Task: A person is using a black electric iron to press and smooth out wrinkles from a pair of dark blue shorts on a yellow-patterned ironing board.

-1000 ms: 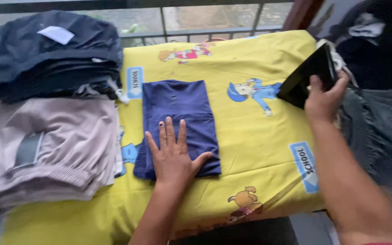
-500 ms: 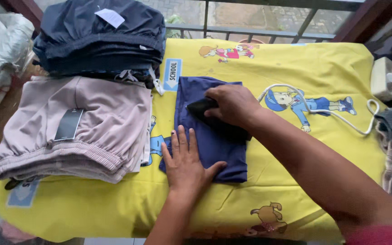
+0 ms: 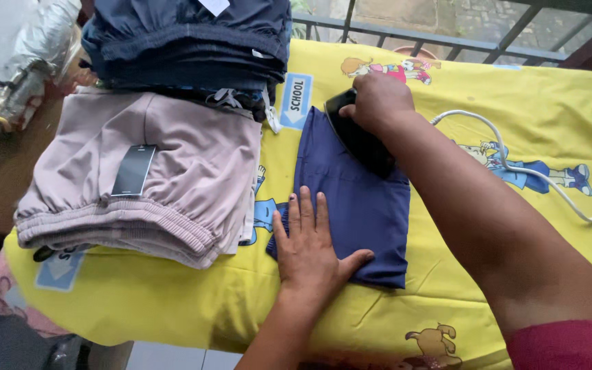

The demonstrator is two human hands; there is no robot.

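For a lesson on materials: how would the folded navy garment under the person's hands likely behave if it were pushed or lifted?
The folded navy garment would probably flop and unfold if lifted, since it is thin cloth lying flat. It may slide on the yellow sheet when pushed: the left hand lies flat on it while the right hand grips the black iron. It looks light.

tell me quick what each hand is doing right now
Left hand: open, flat on the folded navy garment.
Right hand: closed around the black iron, which sits on the garment.
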